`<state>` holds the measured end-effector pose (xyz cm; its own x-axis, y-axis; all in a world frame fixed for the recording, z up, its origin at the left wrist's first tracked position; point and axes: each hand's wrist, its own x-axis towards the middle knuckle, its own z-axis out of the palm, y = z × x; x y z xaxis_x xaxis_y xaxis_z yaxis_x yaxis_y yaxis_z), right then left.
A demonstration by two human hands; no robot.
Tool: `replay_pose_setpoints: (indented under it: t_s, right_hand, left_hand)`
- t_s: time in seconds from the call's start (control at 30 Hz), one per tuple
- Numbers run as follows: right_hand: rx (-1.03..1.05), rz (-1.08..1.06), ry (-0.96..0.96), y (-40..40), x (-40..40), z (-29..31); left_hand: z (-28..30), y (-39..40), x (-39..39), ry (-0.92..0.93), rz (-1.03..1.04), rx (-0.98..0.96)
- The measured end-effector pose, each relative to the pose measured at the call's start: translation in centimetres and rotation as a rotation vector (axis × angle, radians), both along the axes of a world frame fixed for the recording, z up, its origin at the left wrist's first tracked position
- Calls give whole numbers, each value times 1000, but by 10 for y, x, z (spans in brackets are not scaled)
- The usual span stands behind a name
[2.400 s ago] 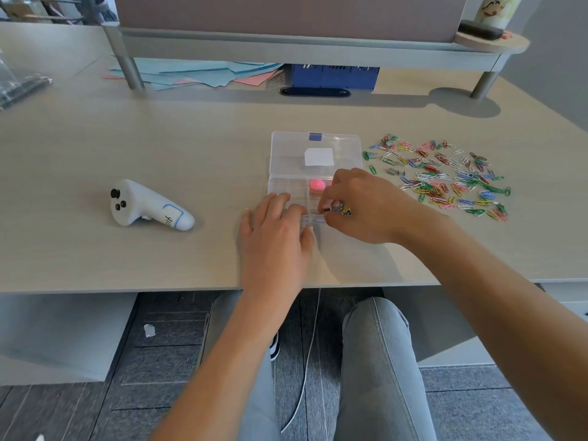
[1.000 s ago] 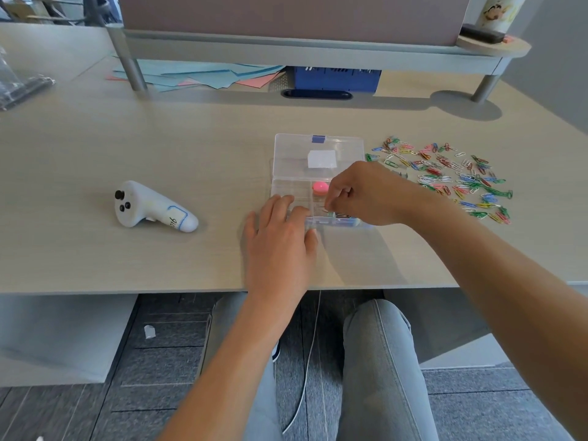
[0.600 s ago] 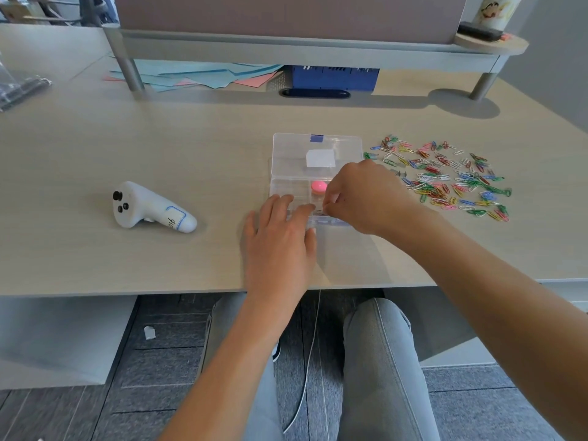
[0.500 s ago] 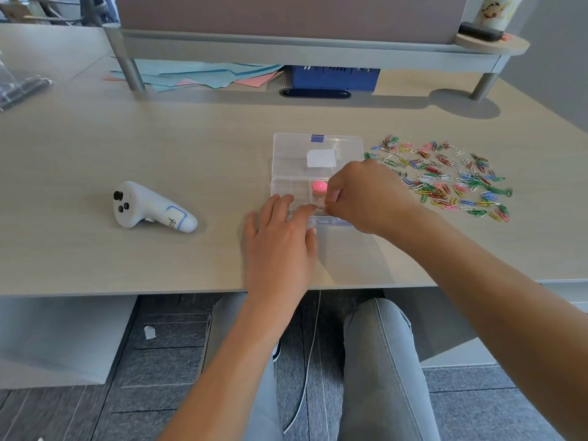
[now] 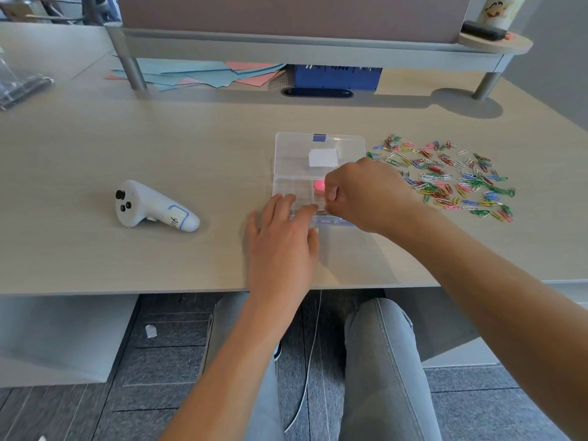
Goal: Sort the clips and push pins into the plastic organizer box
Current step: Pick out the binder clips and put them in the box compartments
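- Fingers of the left hand lie flat and spread, palm down on the desk, with the fingertips resting on the near left edge of the clear plastic organizer box; they grip nothing, only press on it.
- Curled over the near right part of the box, the right hand has its fingers bunched and thumb pinched in toward them; whether something small sits in that pinch I cannot tell, as the knuckles hide it.
- That box sits near the middle of the desk, lid swung open toward the far side, a white label on the lid and a blue latch at its far edge.
- One pink round piece shows in a compartment, just left of the right hand's knuckles.
- Coloured paper clips lie scattered loose on the desk to the right of the box, the nearest ones just beside the right hand.
- Well to the left, apart from the box, a white handheld controller lies on its side.
- Far back under the raised shelf are blue and pink paper sheets and a blue crate.
- Below the desk edge, the person's legs in grey jeans are visible.
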<state>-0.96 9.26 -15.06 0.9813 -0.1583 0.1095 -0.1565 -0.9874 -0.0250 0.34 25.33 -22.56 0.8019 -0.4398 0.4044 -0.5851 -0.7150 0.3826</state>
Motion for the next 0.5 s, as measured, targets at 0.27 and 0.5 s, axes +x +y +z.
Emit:
replay_pose_setpoints:
  t_s: [0.27, 0.5]
  right_hand:
    - [84, -67, -68, -1, -5, -5]
    - [233, -104, -15, -5, -4, 0]
  left_hand:
    - [-1, 0, 0, -7, 6, 7]
    - [-1, 0, 0, -13, 9, 8]
